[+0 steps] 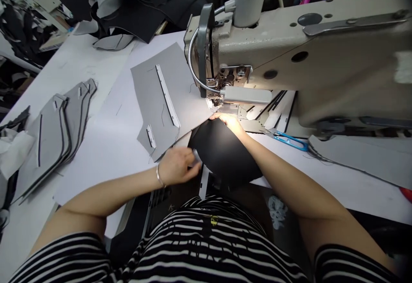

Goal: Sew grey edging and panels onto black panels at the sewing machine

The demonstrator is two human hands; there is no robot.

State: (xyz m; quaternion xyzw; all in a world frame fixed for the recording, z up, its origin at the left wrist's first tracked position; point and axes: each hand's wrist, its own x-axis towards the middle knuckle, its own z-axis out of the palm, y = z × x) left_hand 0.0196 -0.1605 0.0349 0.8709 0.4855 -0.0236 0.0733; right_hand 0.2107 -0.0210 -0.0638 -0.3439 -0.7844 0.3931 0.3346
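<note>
My right hand is under the sewing machine's lamp, just in front of the needle. Its fingers are closed on the upper edge of a black fabric piece, which drapes down toward my lap. Beside that piece's left edge is my left hand, its fingers curled and smeared by motion; whether anything is between them is unclear. A grey fabric panel lies left of the needle, carrying a long white strip and a short one. Another white strip hangs below the black piece.
The sewing machine spans the right side. Blue-handled thread snips lie near its base, by several white strips. Stacked grey pieces rest at left, another grey piece at right. Dark fabric is heaped behind.
</note>
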